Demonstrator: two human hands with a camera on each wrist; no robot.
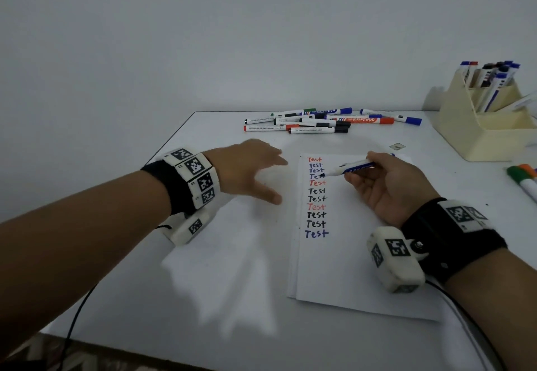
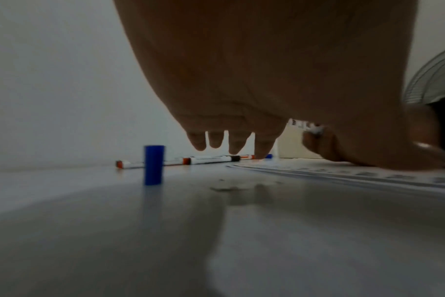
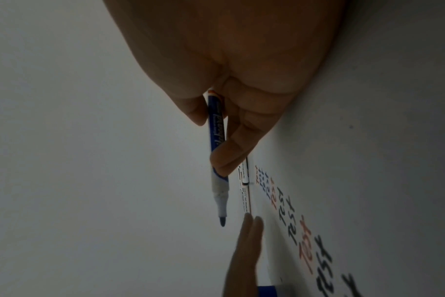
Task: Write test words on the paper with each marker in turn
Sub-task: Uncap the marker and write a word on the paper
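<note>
A white paper (image 1: 354,260) lies on the table with a column of "Test" words (image 1: 316,196) in red, blue and black. My right hand (image 1: 377,176) hovers over the top of that column and pinches an uncapped blue marker (image 1: 353,166), its tip pointing left over the upper words. In the right wrist view the marker (image 3: 215,144) sits between thumb and fingers, tip bare. My left hand (image 1: 273,176) hangs open, fingers spread, above the table just left of the paper. A blue cap (image 2: 153,164) stands upright on the table near the left fingers (image 2: 235,143).
A pile of capped markers (image 1: 319,123) lies at the back of the white table (image 1: 232,298). A beige holder (image 1: 491,126) with more markers stands at the back right. Green and orange markers (image 1: 523,177) lie at the right edge. Cables trail from both wrists.
</note>
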